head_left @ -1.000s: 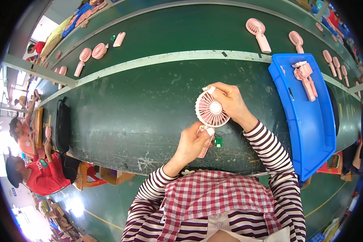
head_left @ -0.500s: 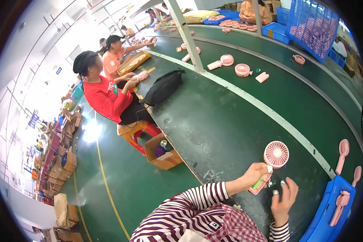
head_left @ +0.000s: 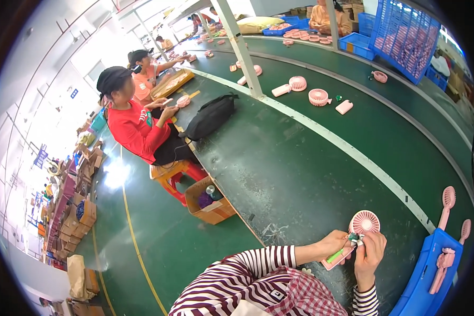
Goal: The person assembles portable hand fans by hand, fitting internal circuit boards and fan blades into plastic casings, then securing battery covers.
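Note:
A pink handheld fan [head_left: 364, 221] is over the green worktop in front of me, its round grille facing up. Its handle shell [head_left: 329, 265] lies opened, showing a bright green cylindrical battery [head_left: 335, 256]. My left hand [head_left: 332, 244] is closed around the handle near the neck. The fingers of my right hand [head_left: 370, 256] are pinched at a small green circuit board [head_left: 353, 238], just below the fan head. What exactly lies between those fingertips is partly hidden.
At the right stands a blue crate [head_left: 424, 279] with a pink fan [head_left: 442, 269] on it. A black bag [head_left: 211, 117] lies farther up the worktop, near a co-worker in red [head_left: 133, 129]. Fan parts sit on the green belt beyond the white strip [head_left: 347, 142]. A cardboard box [head_left: 211, 205] stands beside the worktop.
My right hand has moved from open beside the fan to pinching at the circuit board. The fan head has shifted slightly nearer to me. The co-worker in red has lowered a pink fan.

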